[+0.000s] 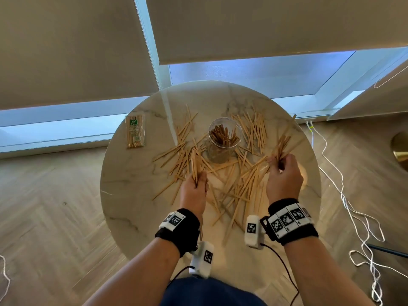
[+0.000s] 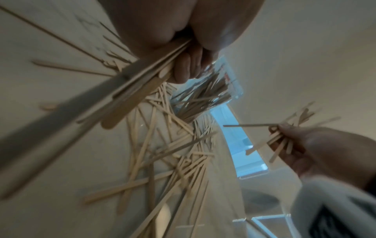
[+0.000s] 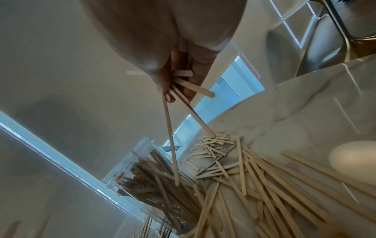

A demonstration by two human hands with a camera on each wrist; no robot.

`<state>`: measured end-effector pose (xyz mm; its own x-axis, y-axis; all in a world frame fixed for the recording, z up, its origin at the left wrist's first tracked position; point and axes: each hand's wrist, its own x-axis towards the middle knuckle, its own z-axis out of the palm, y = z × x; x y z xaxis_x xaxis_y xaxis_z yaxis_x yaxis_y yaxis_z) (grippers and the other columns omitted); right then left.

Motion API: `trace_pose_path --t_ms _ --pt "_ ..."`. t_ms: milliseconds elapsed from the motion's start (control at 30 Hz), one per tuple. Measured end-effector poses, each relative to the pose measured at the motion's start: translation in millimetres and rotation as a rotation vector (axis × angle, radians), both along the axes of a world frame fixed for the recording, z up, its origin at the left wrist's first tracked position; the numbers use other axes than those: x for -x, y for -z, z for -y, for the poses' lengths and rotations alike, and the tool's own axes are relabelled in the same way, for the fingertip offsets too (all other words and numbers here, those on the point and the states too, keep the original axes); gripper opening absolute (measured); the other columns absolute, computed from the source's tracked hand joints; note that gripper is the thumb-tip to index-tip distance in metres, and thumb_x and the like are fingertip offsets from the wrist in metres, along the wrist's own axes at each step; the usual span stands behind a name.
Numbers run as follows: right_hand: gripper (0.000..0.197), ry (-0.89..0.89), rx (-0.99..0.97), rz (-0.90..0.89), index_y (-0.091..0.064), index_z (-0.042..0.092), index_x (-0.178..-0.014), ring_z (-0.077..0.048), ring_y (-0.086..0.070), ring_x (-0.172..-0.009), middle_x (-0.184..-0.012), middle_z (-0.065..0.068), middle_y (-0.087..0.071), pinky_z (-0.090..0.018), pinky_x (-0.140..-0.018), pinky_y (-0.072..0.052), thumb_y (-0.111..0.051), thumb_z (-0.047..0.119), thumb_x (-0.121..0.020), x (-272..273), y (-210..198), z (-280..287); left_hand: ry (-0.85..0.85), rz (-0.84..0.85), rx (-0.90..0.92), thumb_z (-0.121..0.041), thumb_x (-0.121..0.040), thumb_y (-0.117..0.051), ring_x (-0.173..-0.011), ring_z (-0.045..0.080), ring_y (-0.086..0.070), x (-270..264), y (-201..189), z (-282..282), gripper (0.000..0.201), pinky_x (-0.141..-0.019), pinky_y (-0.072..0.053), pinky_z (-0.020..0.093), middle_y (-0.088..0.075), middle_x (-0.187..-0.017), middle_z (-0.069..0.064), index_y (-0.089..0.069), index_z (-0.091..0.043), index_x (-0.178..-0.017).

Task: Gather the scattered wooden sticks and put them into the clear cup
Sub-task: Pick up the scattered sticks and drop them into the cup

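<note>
- While both hands are loaded, the grips differ: the left hand (image 1: 194, 191) has its fingers (image 2: 189, 64) curled round a tidy, near-parallel bundle of sticks (image 1: 194, 166) whose free ends point away from the person, and the right hand (image 1: 283, 173) pinches a looser, splayed fan of sticks (image 1: 281, 146) that leans up and to the right.
- The clear cup (image 1: 221, 141) stands upright near the table's middle, already holding many sticks, its open mouth facing up.
- From the left fingers the cup lies ahead and slightly right; from the right fingers it lies ahead and to the left. Both are near it; the left bundle's tips look a little closer.
- Each bundle's long axis lies well off vertical, so my judgement is that the next move calls for tipping one bundle upright over the mouth. The splayed fan seems likelier to catch the rim.
- Loose sticks (image 1: 238, 186) lie flat all round the cup's base and between the hands, crossing at many angles.
- The round marble table (image 1: 123, 184) has bare surface near its left edge, where a wrapped packet of sticks (image 1: 135, 131) lies close to the rim; some loose sticks on the right reach near that edge.
</note>
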<state>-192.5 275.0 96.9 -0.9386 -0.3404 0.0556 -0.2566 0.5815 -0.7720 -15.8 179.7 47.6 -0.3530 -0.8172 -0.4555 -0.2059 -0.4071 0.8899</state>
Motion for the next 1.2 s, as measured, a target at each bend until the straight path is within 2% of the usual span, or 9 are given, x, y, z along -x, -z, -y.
trace_pose_path --t_ms 167,267,500,667,767,867,967,1067,1200 --pt "0.010 -0.316 -0.039 0.071 -0.060 0.019 -0.094 0.006 -0.060 -0.069 -0.078 0.013 -0.063 -0.005 -0.062 -0.043 -0.062 0.028 -0.096 -33.9 -2.3 1.9 -0.030 -0.100 -0.070 -0.030 -0.106 -0.045 -0.076 0.026 -0.068 14.5 -17.4 0.3 0.031 -0.067 -0.055 0.035 -0.075 -0.091 0.013 -0.065 -0.016 -0.088" --pt "0.009 -0.554 -0.152 0.105 -0.061 0.024 -0.098 -0.004 -0.064 -0.076 -0.083 0.013 -0.066 -0.018 -0.067 -0.050 -0.059 0.033 -0.097 -64.8 10.8 11.2 -0.060 -0.138 -0.200 -0.027 -0.106 -0.046 -0.083 0.027 -0.070 16.8 -18.2 -2.6 0.033 -0.071 -0.056 0.037 -0.073 -0.104 0.018 -0.066 -0.002 -0.101" --pt "0.023 -0.720 -0.371 0.221 -0.065 0.020 -0.116 -0.019 -0.066 -0.087 -0.097 -0.002 -0.071 -0.023 -0.073 -0.044 -0.048 0.021 -0.100 -108.9 20.4 40.6 -0.066 -0.158 -0.327 -0.048 -0.101 -0.046 -0.093 0.025 -0.072 -6.7 -7.5 -4.9 0.041 -0.090 -0.058 0.045 -0.075 -0.098 0.011 -0.066 -0.013 -0.101" --pt "0.031 -0.949 -0.526 0.222 -0.066 0.007 -0.118 -0.026 -0.064 -0.103 -0.115 -0.009 -0.065 -0.034 -0.090 -0.052 -0.045 0.013 -0.096 -114.3 32.3 51.1 -0.020 0.022 -0.281 -0.046 -0.098 -0.057 -0.068 0.021 -0.069 -25.7 23.9 9.2 0.046 -0.061 -0.056 0.037 -0.070 -0.082 0.010 -0.062 -0.002 -0.111" --pt "0.040 -1.116 -0.570 0.182 -0.063 0.019 -0.130 -0.025 -0.053 -0.119 -0.137 -0.003 -0.051 -0.040 -0.107 -0.042 -0.041 0.030 -0.097 -116.4 45.5 44.4 -0.125 0.071 -0.307 -0.045 -0.098 -0.055 -0.070 0.028 -0.069 -33.4 37.6 21.6 0.049 -0.064 -0.059 0.047 -0.071 -0.080 0.014 -0.065 0.002 -0.098" --pt "0.034 -1.084 -0.443 0.195 -0.062 0.033 -0.130 -0.017 -0.055 -0.107 -0.120 0.002 -0.054 -0.032 -0.098 -0.044 -0.049 0.039 -0.099 -111.3 46.0 31.8 -0.171 0.068 -0.266 -0.037 -0.102 -0.052 -0.053 0.023 -0.060 -40.3 31.0 33.1 0.041 -0.053 -0.053 0.034 -0.062 -0.065 0.012 -0.058 -0.004 -0.077" --pt "0.030 -0.956 -0.219 0.179 -0.061 0.032 -0.125 -0.008 -0.057 -0.094 -0.108 0.010 -0.052 -0.027 -0.084 -0.048 -0.049 0.044 -0.100 -103.6 35.9 30.5 0.168 0.175 -0.046 -0.042 -0.099 -0.057 -0.047 0.013 -0.042 -45.1 23.1 34.4 0.030 -0.049 -0.037 0.029 -0.048 -0.059 -0.002 -0.055 -0.019 -0.080" --pt "0.040 -0.644 -0.132 0.125 -0.050 0.030 -0.128 -0.012 -0.055 -0.109 -0.123 0.005 -0.052 -0.033 -0.093 -0.048 -0.040 0.055 -0.099 -79.6 32.3 43.6 0.682 0.409 0.212 -0.051 -0.097 -0.056 -0.055 0.012 -0.045 -49.2 21.7 24.0 0.028 -0.055 -0.038 0.027 -0.049 -0.065 -0.007 -0.056 -0.026 -0.085" --pt "0.047 -0.728 -0.349 0.472 -0.064 0.023 -0.111 -0.015 -0.058 -0.096 -0.107 0.000 -0.065 -0.033 -0.088 -0.045 -0.030 0.055 -0.102 -69.8 21.5 56.3 0.940 0.453 0.302 -0.045 -0.098 -0.055 -0.091 0.020 -0.064 -32.9 4.7 4.9 0.031 -0.086 -0.053 0.037 -0.069 -0.101 0.002 -0.061 -0.021 -0.116"
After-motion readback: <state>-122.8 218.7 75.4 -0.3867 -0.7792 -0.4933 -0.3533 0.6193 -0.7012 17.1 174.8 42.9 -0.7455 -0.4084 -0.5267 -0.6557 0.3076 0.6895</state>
